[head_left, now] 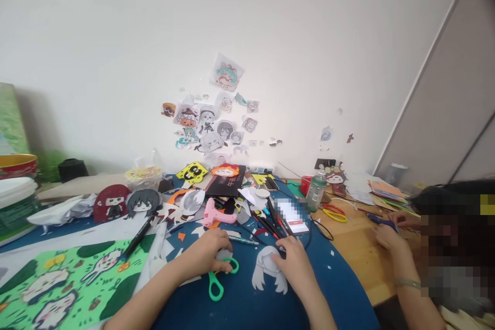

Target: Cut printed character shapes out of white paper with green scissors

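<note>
My left hand (pixel 207 253) rests on the blue table cover with its fingers curled over green-handled scissors (pixel 217 279). My right hand (pixel 292 260) lies fingers-down on a grey and white paper cut-out (pixel 266 274), pressing it against the cover. Both hands sit near the table's front, a short gap between them.
A pink glue gun (pixel 213 214), pens, paper scraps and cartoon cut-outs crowd the middle. A green illustrated sheet (pixel 65 281) lies at front left. A phone (pixel 294 216) and plastic bottle (pixel 316 191) stand right of centre. Another person's hands (pixel 390 237) work at the right.
</note>
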`<act>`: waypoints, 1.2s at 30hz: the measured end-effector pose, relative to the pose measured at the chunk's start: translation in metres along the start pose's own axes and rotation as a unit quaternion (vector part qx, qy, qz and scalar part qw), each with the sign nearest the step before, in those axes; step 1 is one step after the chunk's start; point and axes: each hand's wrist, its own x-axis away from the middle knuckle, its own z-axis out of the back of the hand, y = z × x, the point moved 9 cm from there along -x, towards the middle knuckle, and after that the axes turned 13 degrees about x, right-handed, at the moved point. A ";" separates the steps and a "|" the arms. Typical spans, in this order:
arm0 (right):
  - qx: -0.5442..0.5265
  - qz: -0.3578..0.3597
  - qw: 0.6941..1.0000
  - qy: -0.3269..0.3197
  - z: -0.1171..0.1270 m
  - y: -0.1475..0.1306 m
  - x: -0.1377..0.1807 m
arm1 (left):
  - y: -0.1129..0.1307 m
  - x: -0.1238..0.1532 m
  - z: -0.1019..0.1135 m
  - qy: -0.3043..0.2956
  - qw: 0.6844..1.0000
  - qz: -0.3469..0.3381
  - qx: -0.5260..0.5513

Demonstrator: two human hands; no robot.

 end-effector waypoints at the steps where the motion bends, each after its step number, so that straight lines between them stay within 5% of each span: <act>1: -0.009 0.002 1.000 0.004 0.003 -0.005 0.002 | -0.001 0.001 0.002 -0.001 1.000 0.004 0.007; 6: -0.076 0.094 0.993 0.009 0.013 -0.069 0.021 | -0.010 0.006 0.025 0.040 0.998 0.021 0.053; 11: -0.034 0.173 0.980 -0.097 -0.022 -0.131 0.041 | -0.039 0.018 0.064 0.156 0.980 0.108 0.068; 21: 0.126 0.192 0.965 -0.123 -0.042 -0.153 0.026 | -0.061 0.032 0.078 0.243 0.955 0.168 0.008; 28: -0.042 0.148 0.981 -0.114 -0.043 -0.129 0.014 | -0.026 0.049 0.091 0.278 0.942 0.182 -0.040; 32: -0.194 0.121 0.967 -0.112 -0.060 -0.123 0.011 | -0.011 0.115 0.112 0.330 0.913 0.230 -0.072; 34: -0.227 0.108 0.963 -0.094 -0.065 -0.131 0.013 | -0.019 0.174 0.122 0.350 0.876 0.320 -0.083; 36: -0.232 0.127 0.960 -0.090 -0.067 -0.155 0.021 | -0.030 0.247 0.130 0.368 0.808 0.449 -0.100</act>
